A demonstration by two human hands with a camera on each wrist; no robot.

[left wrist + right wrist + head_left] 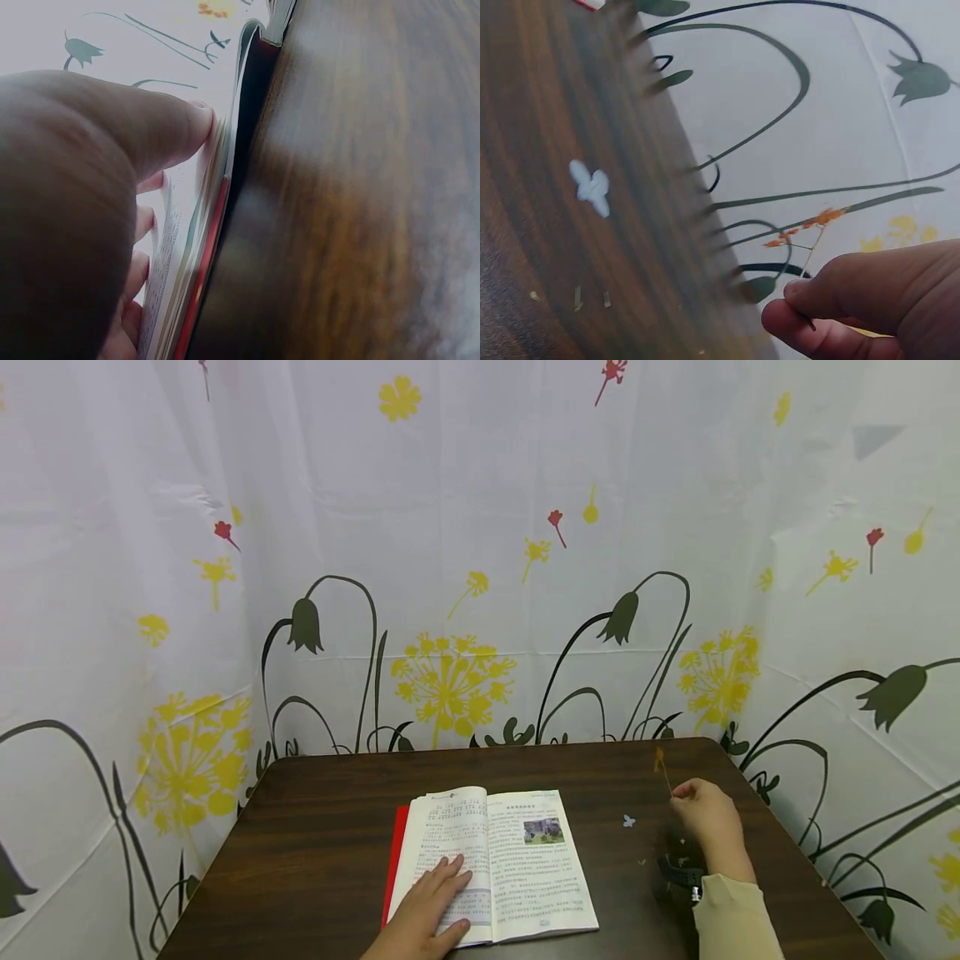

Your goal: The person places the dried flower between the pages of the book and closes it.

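An open book (536,877) with a red cover edge lies on the dark wooden table. My left hand (431,906) rests on its left page, fingers spread and nearly straight; in the left wrist view the thumb (169,127) lies along the page edge. Between thumb and fingertips my right hand (708,822) pinches the thin stem of a small dried orange flower sprig (821,221), held above the table right of the book. A small pale blue-white petal-shaped piece (628,821) lies on the table between the book and the right hand.
Tiny plant scraps (577,298) are scattered on the table (315,843) near the right hand. A black band (681,872) circles the right wrist. Behind the table's far edge hangs a white curtain (465,527) printed with flowers.
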